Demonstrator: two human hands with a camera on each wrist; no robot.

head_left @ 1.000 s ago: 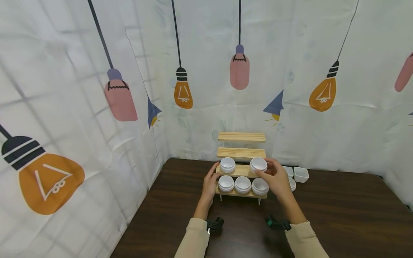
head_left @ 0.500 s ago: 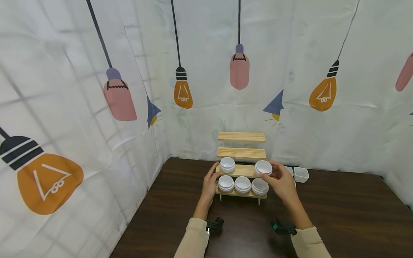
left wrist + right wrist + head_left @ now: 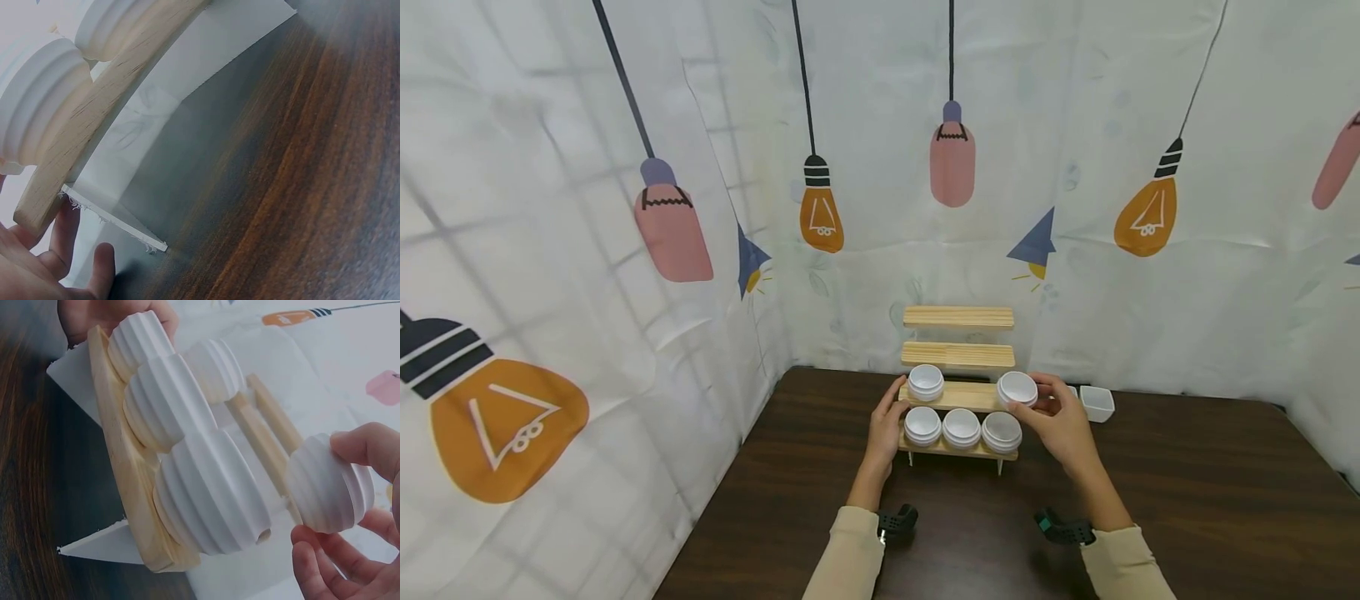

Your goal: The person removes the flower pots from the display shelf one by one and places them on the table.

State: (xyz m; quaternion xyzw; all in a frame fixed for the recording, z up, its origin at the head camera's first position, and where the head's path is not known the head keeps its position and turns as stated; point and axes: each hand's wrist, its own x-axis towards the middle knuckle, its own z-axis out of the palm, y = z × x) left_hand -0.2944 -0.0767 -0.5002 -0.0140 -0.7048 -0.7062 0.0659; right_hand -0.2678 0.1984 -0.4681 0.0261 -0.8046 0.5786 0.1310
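A tiered stand has pale wooden slats (image 3: 958,355) on clear side panels. My left hand (image 3: 883,429) grips its left end; in the left wrist view the fingers (image 3: 61,240) curl by the end of the lowest slat. A white ribbed cup (image 3: 1018,389) is pinched between thumb and fingers of my right hand (image 3: 1063,427), at the right end of the second slat. Along the bottom slat stand a left cup (image 3: 922,427), a middle cup (image 3: 961,428) and a right cup (image 3: 1002,432). One more cup (image 3: 926,382) sits at the second slat's left end.
A square white dish (image 3: 1097,404) stands on the dark wooden table (image 3: 1195,483), right of the stand, with another white piece partly hidden behind my right hand. A light curtain (image 3: 865,308) printed with lamps hangs behind the table.
My right hand has moved the pinched cup to the right along the second slat, mostly in the first half second. My left hand keeps its place on the stand.
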